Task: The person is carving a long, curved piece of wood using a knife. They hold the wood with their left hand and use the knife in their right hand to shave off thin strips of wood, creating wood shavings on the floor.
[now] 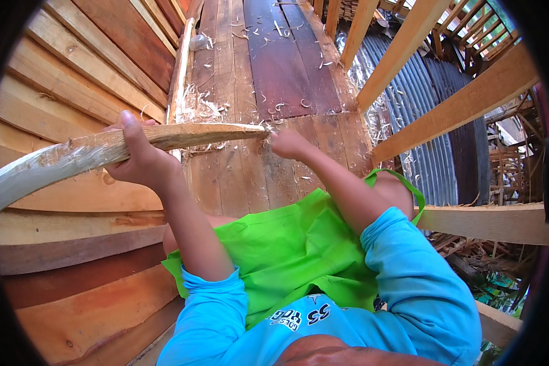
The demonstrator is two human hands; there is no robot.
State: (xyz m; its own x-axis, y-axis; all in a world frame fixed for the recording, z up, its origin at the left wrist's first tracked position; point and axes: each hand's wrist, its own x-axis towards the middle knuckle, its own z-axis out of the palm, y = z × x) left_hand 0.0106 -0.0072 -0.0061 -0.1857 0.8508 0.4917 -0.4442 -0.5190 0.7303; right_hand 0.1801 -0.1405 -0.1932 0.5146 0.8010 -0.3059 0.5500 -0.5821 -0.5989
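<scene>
A long pale wooden strip (192, 135) crosses from the left edge toward the middle, its rough light bark side curving down at the left and its shaved end narrowing to a tip at the right. My left hand (141, 155) is wrapped around it from below, thumb pointing up against its near side. Right at the narrow tip, my right hand (290, 144) is closed in a fist. A small dark bit shows between that fist and the tip; what the fingers hold is hidden.
Curled shavings (204, 110) litter the plank floor (229, 177). A wall of overlapping boards (79, 189) rises close on my left. To the right stand wooden railing posts (402, 55), with corrugated metal sheets (427, 122) beyond them. Green shorts (299, 244) cover my lap.
</scene>
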